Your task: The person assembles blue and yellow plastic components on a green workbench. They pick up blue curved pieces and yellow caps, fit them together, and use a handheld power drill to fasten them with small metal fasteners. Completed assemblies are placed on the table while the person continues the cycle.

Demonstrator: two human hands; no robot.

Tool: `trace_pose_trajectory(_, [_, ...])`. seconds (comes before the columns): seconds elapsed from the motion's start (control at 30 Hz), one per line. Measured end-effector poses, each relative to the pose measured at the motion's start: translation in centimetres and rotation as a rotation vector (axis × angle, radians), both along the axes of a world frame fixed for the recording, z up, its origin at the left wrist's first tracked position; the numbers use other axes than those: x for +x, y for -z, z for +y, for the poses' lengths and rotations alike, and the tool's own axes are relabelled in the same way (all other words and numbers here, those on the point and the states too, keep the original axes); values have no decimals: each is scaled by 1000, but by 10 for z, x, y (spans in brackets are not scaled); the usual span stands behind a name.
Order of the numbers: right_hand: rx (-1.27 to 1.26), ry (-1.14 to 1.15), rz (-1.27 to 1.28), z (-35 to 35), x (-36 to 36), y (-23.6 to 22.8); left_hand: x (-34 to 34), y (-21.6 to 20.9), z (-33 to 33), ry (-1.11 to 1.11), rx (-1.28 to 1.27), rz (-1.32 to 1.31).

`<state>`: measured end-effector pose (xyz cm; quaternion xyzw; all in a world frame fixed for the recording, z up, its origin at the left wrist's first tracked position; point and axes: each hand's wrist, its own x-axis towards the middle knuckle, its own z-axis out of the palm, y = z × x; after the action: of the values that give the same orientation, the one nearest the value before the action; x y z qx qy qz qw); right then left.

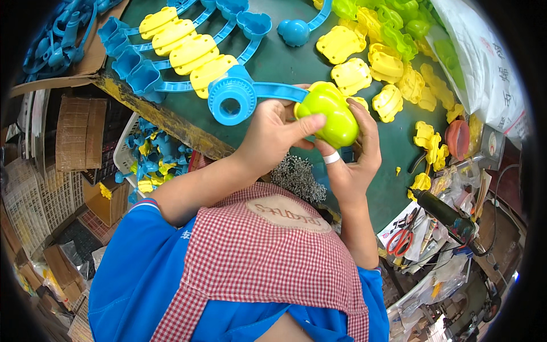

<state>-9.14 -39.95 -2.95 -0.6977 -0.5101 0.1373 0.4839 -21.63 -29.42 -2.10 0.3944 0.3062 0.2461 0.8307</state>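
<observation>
Between my hands is a glossy lime-green, rounded lobed plastic shell (336, 117). A blue plastic arm (279, 91) meets its left side, and that arm ends in a round blue cup with a hole (232, 101). A bit of yellow shows where the arm and shell meet. My left hand (279, 128) grips the joint, its thumb lying across the shell's front. My right hand (358, 154), with a white band round its thumb, wraps the shell's right side. Part of its fingers is hidden behind the shell.
Blue arms with yellow plates (191, 54) lie in a row at the far left. Loose yellow plates (351, 77) and green shells (393, 31) spread at the far right. Red-handled scissors (400, 242) lie right of me. Below the table edge, a white crate (123, 149) holds small parts.
</observation>
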Motion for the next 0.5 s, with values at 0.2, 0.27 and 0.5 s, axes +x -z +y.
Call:
trace_pose_trajectory(0.2, [-165,5,647,-6,0,-13,-10,6,2,85,-100,35])
trace_pose_trajectory(0.27, [27,-22,111,-17,3,3,-6,8,-1,155,-53,3])
trace_pose_trajectory(0.5, [459,638,-806,-118,62,-4,-39,34,8,370,-142,86])
